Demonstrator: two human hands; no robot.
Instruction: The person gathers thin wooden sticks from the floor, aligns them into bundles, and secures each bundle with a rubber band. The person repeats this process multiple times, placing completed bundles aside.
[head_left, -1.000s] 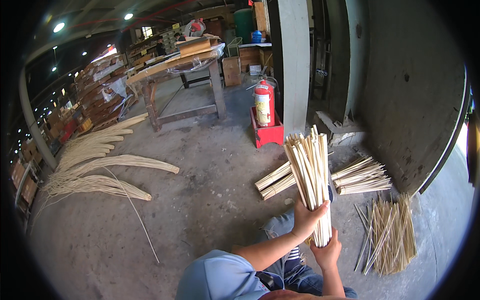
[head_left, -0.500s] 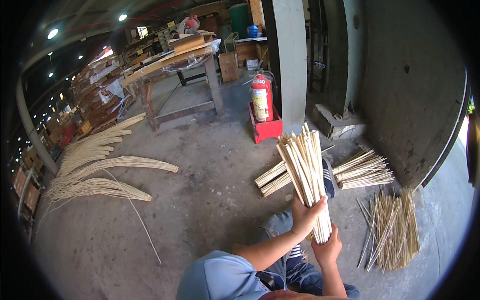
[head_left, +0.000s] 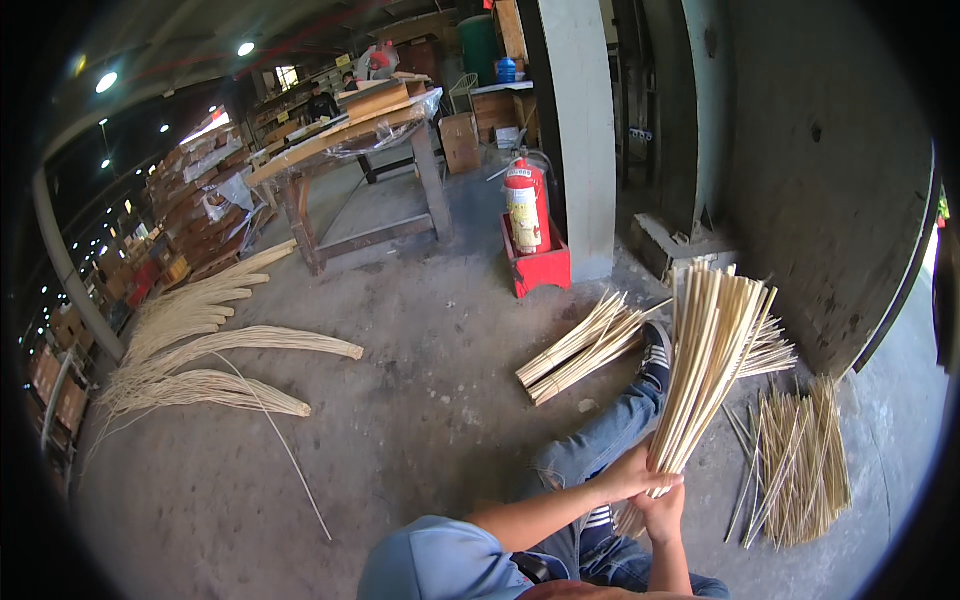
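Both my hands grip the lower end of a bundle of pale, thin cane sticks (head_left: 708, 365). It stands nearly upright, leaning a little right, with its upper ends fanned out. My left hand (head_left: 630, 474) wraps round it from the left. Just below, my right hand (head_left: 662, 512) closes round the bottom ends. Behind the held sticks, partly hidden, lies another bundle (head_left: 775, 348). Beyond my outstretched leg (head_left: 605, 425), more stick bundles (head_left: 575, 350) rest on the floor. To my right is a loose pile of sticks (head_left: 808, 465).
Long bundles of pale strands (head_left: 240, 345) spread over the concrete floor at left, with one loose strand. A red fire extinguisher (head_left: 524, 208) stands in a red holder (head_left: 540, 270) beside a grey column (head_left: 585, 130). Farther back is a workbench (head_left: 345, 130). A dark panel (head_left: 815, 180) rises at right.
The held bundle has moved right and its upper ends have fanned wider. My left hand has slid down toward its bottom end, close to my right hand.
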